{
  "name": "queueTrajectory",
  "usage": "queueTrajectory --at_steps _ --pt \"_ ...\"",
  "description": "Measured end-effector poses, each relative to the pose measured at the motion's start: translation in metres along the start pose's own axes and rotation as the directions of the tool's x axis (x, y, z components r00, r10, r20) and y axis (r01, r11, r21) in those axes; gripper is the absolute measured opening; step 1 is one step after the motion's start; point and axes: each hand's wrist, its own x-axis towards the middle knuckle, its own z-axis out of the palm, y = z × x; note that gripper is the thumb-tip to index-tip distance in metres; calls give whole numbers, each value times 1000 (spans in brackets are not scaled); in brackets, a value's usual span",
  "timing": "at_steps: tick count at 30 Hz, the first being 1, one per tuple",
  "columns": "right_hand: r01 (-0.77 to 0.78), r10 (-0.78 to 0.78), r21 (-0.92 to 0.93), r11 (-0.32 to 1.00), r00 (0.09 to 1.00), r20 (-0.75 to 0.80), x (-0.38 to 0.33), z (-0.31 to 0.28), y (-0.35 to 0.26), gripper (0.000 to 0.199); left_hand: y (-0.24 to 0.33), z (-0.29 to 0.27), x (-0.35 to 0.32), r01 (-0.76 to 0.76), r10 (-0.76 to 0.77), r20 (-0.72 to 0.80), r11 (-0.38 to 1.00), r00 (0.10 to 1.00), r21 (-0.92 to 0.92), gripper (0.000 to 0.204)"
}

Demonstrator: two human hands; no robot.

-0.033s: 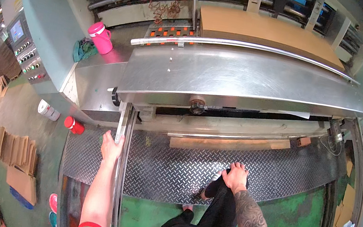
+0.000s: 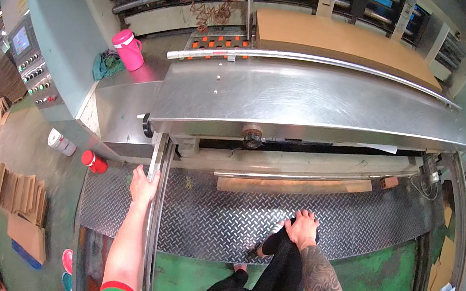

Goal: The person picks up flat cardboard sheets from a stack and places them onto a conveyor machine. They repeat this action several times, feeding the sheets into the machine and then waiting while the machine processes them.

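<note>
Below, a person's left hand (image 2: 143, 187) touches a metal rail (image 2: 156, 219), grip unclear; right hand (image 2: 302, 228) drapes, fingers loose, over a knee (image 2: 283, 240).

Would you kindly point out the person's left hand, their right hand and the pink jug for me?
Left hand (image 2: 143, 189): head view, on the back of the hand.
Right hand (image 2: 302, 228): head view, on the back of the hand.
Pink jug (image 2: 131, 57): head view, on its body.

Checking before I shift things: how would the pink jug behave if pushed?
The pink jug looks taller than wide, so a high push might tip it. Its smooth, rounded side could roll if it fell. Weight is unclear.
</note>
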Motion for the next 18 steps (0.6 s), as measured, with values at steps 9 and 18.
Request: queueTrajectory --at_steps 9,18 --pt "-91 90 -20 996 996 -25 -9 10 14 53 23 51 20 148 -174 56 936 983 319 84" --pt "-119 124 43 992 984 -131 -5 13 18 45 33 39 17 176 -196 63 955 979 241 70"
